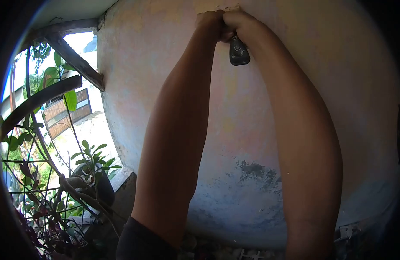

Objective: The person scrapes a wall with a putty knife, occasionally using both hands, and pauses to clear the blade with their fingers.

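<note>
Both my arms reach up in front of a painted wall (239, 121), and my hands meet near the top of the view. My left hand (210, 19) is closed against the wall; whatever its fingers hold is hidden. Right beside it, touching, my right hand (238, 22) is closed too, its fingers curled. A black key fob (239, 53) with worn pale marks dangles just below the right hand, its upper end disappearing into the fingers. A small chipped patch (233, 8) of wall shows above the knuckles.
Leafy plants (93, 158) and a metal grille stand at the left, where the wall ends at a bright opening. A wooden brace (74, 60) slants under the roof there. Dark peeling paint (258, 172) marks the lower wall. Cluttered items at the bottom are too dark to tell.
</note>
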`<action>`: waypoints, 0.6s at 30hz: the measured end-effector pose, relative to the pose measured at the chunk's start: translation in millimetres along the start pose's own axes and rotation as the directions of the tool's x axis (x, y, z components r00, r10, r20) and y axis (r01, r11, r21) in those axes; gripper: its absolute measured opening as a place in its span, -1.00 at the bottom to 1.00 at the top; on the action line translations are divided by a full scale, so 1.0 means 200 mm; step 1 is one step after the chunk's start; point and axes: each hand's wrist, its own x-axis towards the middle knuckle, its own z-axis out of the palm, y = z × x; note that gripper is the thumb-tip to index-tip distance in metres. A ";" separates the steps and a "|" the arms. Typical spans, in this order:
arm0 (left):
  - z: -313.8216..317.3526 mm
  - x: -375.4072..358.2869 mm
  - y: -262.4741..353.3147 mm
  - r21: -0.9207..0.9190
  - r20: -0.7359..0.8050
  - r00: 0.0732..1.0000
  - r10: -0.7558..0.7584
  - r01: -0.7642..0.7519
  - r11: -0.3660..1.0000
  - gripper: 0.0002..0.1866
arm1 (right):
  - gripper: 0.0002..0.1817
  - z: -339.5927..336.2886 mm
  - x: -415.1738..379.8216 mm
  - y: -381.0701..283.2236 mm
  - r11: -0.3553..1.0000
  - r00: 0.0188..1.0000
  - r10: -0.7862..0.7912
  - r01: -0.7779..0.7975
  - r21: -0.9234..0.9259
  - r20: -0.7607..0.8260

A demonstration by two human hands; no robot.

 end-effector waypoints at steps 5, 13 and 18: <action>-0.07 -0.15 0.11 -0.358 -0.152 0.964 -0.218 0.152 0.921 -0.54 | -0.86 0.04 -0.04 0.00 0.985 0.981 -0.156 0.146 -0.087 -0.119; 0.22 -0.26 0.15 -0.439 -0.147 0.884 -0.443 0.344 0.830 -0.49 | -0.91 -0.04 -0.28 0.15 0.957 0.958 -0.170 0.104 -0.271 -0.232; 0.11 -0.25 0.26 0.004 -0.186 0.950 -0.252 0.257 0.966 -0.62 | -0.89 -0.06 -0.22 0.06 0.955 0.948 -0.183 0.108 -0.277 -0.260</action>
